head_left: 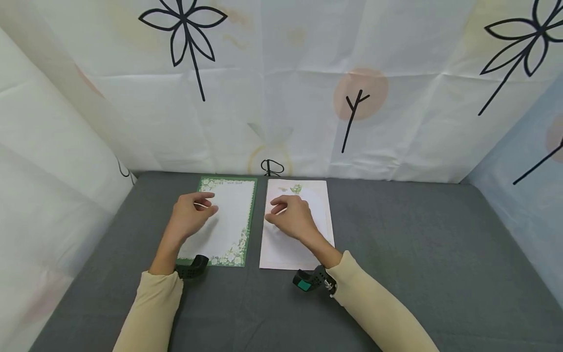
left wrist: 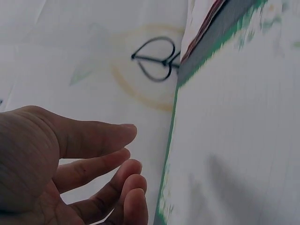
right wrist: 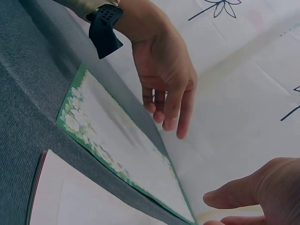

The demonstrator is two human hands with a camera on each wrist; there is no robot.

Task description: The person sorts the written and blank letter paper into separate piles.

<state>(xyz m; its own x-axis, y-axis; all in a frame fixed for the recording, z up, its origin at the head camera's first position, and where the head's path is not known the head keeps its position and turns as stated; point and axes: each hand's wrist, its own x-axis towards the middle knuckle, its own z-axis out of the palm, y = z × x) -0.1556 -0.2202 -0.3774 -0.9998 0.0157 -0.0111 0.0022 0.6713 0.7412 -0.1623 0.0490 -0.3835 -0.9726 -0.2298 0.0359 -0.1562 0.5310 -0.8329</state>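
Observation:
A sheet of paper with a green floral border (head_left: 230,215) lies on the left. Beside it, a gap apart, is a pale pink stack of paper (head_left: 281,256) with a small green leaf print near its top; several layers show along its edge in the right wrist view. Above the bordered sheet hovers my left hand (head_left: 191,212), its fingers loosely bent and nothing between them. My right hand (head_left: 292,217) hangs over the pale pink stack, thumb and fingers relaxed and apart, also holding nothing. In the left wrist view, the left hand's fingertips (left wrist: 129,133) stand apart from the paper.
Both papers lie on a grey cloth-covered table (head_left: 418,254), near its far edge. A white curtain (head_left: 303,44) with black plant drawings rises behind it, with more fabric at both sides. Each wrist wears a black strap (head_left: 193,268).

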